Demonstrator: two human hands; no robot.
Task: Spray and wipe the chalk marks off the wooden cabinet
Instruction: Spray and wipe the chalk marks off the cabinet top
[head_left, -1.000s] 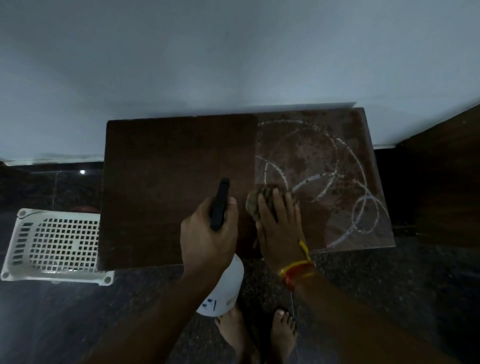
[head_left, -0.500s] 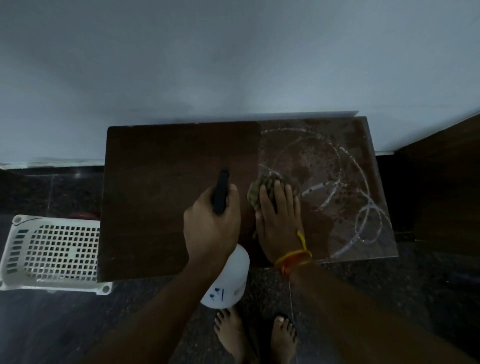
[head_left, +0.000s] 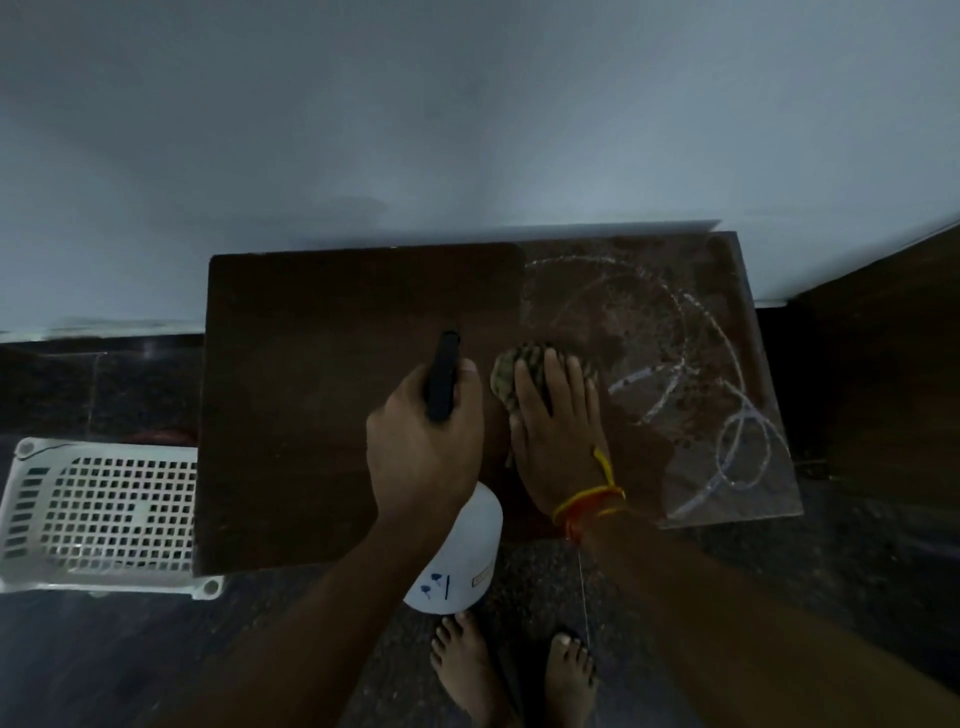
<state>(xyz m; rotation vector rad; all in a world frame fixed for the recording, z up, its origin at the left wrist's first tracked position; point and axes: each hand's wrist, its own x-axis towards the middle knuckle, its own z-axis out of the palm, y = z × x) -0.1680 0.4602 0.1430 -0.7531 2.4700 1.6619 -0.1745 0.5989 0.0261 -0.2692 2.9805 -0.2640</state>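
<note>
A dark wooden cabinet (head_left: 322, 415) stands against the wall, seen from above. White chalk marks (head_left: 727, 431), loops and arcs, cover its wet right part. My left hand (head_left: 423, 441) grips a white spray bottle (head_left: 457, 561) by its black trigger head, held over the cabinet's front edge. My right hand (head_left: 558, 441), with a yellow and red thread at the wrist, presses flat on a crumpled greenish cloth (head_left: 511, 371) at the left rim of the chalked area. Most of the cloth is hidden under my fingers.
A white perforated plastic basket (head_left: 98, 514) sits on the dark floor left of the cabinet. A pale wall (head_left: 467, 130) rises behind. Dark wooden furniture (head_left: 893, 364) stands to the right. My bare feet (head_left: 514, 670) are on the floor below.
My right hand has pushed the cloth farther up the cabinet top, away from me. The left hand with the bottle has held its place. The view has tilted slightly.
</note>
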